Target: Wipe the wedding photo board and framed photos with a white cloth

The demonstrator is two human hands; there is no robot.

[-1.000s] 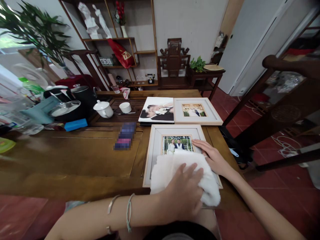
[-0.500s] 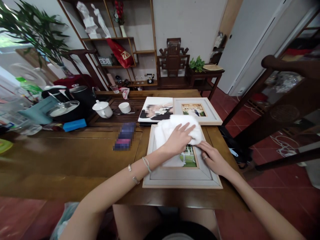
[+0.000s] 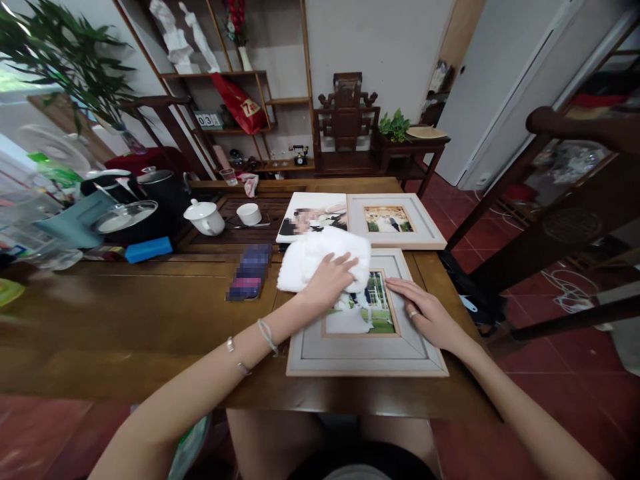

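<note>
On a dark wooden table (image 3: 150, 313), near its front edge: a pale framed photo (image 3: 365, 350), lying flat. Over the frame's far left corner, a folded white towel (image 3: 313, 257), spilling onto the table. Pressed down on the towel, left hand (image 3: 327, 283), fingers spread and slightly curled over the cloth. Flat on the frame's right border, right hand (image 3: 427, 317), fingers extended and close together, gripping nothing, ring (image 3: 413, 313) on one.
</note>
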